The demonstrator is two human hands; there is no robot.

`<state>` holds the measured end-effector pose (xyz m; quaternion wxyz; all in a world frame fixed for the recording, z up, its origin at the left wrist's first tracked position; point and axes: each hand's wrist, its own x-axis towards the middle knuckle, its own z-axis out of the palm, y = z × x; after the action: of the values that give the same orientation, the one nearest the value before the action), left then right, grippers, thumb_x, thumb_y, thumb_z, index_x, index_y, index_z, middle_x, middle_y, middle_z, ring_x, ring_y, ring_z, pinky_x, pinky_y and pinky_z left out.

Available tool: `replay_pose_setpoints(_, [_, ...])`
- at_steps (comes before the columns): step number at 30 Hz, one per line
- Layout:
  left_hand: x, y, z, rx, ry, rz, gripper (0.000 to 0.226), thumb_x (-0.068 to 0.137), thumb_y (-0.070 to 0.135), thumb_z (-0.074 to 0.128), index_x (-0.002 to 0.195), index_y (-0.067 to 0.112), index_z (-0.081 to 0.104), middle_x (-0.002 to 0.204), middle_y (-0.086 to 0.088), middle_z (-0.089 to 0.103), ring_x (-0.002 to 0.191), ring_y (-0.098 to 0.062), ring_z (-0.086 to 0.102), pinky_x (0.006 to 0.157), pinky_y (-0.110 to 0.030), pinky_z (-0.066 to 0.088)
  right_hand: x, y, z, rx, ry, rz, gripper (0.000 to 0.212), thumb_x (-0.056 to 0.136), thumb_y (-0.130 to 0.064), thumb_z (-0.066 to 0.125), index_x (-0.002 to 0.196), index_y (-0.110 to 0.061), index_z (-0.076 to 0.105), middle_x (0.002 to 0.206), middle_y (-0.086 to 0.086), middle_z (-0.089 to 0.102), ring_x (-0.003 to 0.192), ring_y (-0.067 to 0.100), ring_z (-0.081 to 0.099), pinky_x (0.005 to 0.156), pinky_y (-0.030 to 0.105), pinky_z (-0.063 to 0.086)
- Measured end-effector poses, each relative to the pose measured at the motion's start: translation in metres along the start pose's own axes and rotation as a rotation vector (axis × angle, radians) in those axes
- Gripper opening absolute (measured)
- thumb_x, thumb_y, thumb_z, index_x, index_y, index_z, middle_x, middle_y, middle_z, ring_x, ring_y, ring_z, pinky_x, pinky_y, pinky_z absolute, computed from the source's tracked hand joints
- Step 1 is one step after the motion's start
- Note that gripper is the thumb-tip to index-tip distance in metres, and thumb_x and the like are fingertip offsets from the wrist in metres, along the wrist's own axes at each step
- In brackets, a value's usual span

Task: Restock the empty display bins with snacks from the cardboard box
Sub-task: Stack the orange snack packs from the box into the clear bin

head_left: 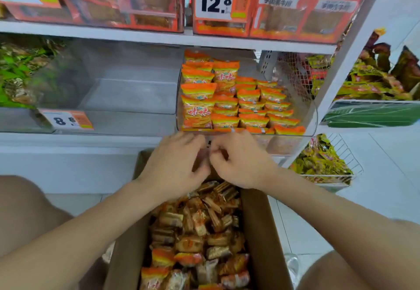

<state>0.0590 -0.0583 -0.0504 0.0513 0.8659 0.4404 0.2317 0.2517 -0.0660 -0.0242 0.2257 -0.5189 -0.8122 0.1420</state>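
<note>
An open cardboard box (pixel 256 233) stands on the floor between my knees, full of small orange and brown snack packets (pixel 200 233). Right above it, a clear display bin (pixel 312 117) on the lower shelf holds rows of orange packets (pixel 227 103). To its left is an empty clear bin (pixel 127 96). My left hand (pixel 175 164) and my right hand (pixel 238 160) are close together over the far end of the box, just below the filled bin's front. Both have curled fingers around blurred bits of packet; orange shows between the right fingers.
At far left, a bin of green packets (pixel 18 73) sits behind an 8.8 price tag (pixel 66 120). The upper shelf carries red-orange packs and a 12.8 tag (pixel 214 1). A wire basket (pixel 350 160) of yellow-green packets hangs at the right, over white floor tiles.
</note>
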Motion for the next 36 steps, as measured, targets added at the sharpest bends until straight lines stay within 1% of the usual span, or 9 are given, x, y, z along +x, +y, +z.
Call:
replay_pose_setpoints(5, [-0.054,-0.025,0.077,-0.225,-0.713,-0.266,0.015,0.096,0.035,0.064,0.105,0.026,0.073,0.104,0.009,0.072,0.096,-0.011,0.067,0.083,-0.033,0.056,-0.053,0.023,0.097,-0.123,-0.501,0.248,0.022,0.091,-0.027,0.054,0.070,-0.022,0.054,0.073,-0.002,0.059,0.066,0.018,0.057,0.058,0.034,0.053])
replay_pose_setpoints(13, [-0.134,-0.047,0.161,-0.063,-1.103,-0.357,0.006,0.096,0.018,0.062,0.097,0.013,0.065,0.106,-0.010,0.066,0.092,-0.028,0.066,0.077,-0.040,0.057,-0.105,0.051,0.188,-0.243,-1.066,0.293,0.006,0.096,-0.012,0.061,0.096,-0.015,0.056,0.098,0.008,0.062,0.087,0.028,0.064,0.075,0.039,0.061])
replay_pose_setpoints(16, [-0.142,-0.043,0.166,-0.067,-1.061,-0.212,0.028,0.098,0.030,0.071,0.122,0.019,0.064,0.123,-0.004,0.064,0.108,-0.026,0.064,0.092,-0.044,0.057,-0.123,0.058,0.199,-0.396,-1.147,0.232,0.030,0.096,-0.001,0.063,0.125,-0.010,0.062,0.123,0.014,0.064,0.108,0.032,0.066,0.087,0.039,0.060])
replay_pose_setpoints(18, [-0.143,-0.035,0.174,-0.028,-1.004,-0.108,0.043,0.098,0.034,0.071,0.136,0.018,0.058,0.128,-0.005,0.064,0.113,-0.027,0.064,0.089,-0.044,0.057,-0.135,0.066,0.202,-0.496,-1.152,0.240,0.039,0.099,0.001,0.061,0.136,-0.009,0.058,0.135,0.013,0.060,0.122,0.033,0.062,0.096,0.042,0.057])
replay_pose_setpoints(22, [-0.143,-0.011,0.190,0.190,-1.007,-0.020,0.024,0.098,0.029,0.070,0.117,0.016,0.063,0.108,-0.006,0.066,0.098,-0.028,0.068,0.064,-0.038,0.048,-0.148,0.077,0.204,-0.491,-1.190,0.300,0.035,0.104,0.002,0.048,0.136,-0.009,0.058,0.139,0.016,0.056,0.126,0.033,0.059,0.099,0.042,0.055])
replay_pose_setpoints(26, [-0.146,-0.003,0.191,0.283,-1.010,-0.004,0.020,0.093,-0.004,0.059,0.098,0.016,0.062,0.093,-0.003,0.062,0.089,-0.027,0.068,0.063,-0.038,0.049,-0.153,0.079,0.202,-0.522,-1.115,0.267,0.033,0.104,0.005,0.042,0.122,-0.010,0.066,0.127,0.013,0.063,0.113,0.032,0.063,0.080,0.040,0.051])
replay_pose_setpoints(32, [-0.127,-0.022,0.175,-0.225,-0.966,-0.376,0.015,0.093,0.029,0.068,0.098,0.016,0.063,0.093,-0.002,0.063,0.090,-0.024,0.059,0.073,-0.038,0.049,-0.143,0.073,0.197,-0.499,-1.055,0.223,0.018,0.100,-0.002,0.055,0.111,-0.011,0.067,0.113,0.009,0.067,0.099,0.029,0.067,0.067,0.037,0.049])
replay_pose_setpoints(34, [-0.118,-0.026,0.164,-0.439,-0.964,-0.541,0.029,0.102,0.032,0.057,0.123,0.011,0.053,0.101,-0.004,0.060,0.087,-0.021,0.056,0.069,-0.036,0.042,-0.133,0.074,0.188,-0.377,-0.989,0.303,0.010,0.101,-0.013,0.060,0.109,-0.009,0.065,0.112,0.013,0.067,0.095,0.030,0.067,0.066,0.037,0.050])
replay_pose_setpoints(36, [-0.112,-0.029,0.153,-0.669,-0.938,-0.771,0.051,0.109,0.037,0.046,0.153,0.020,0.029,0.135,-0.010,0.054,0.096,-0.020,0.058,0.073,-0.032,0.052,-0.123,0.078,0.174,-0.212,-0.908,0.444,0.024,0.105,-0.020,0.054,0.122,-0.004,0.059,0.115,0.017,0.065,0.101,0.033,0.067,0.071,0.036,0.049])
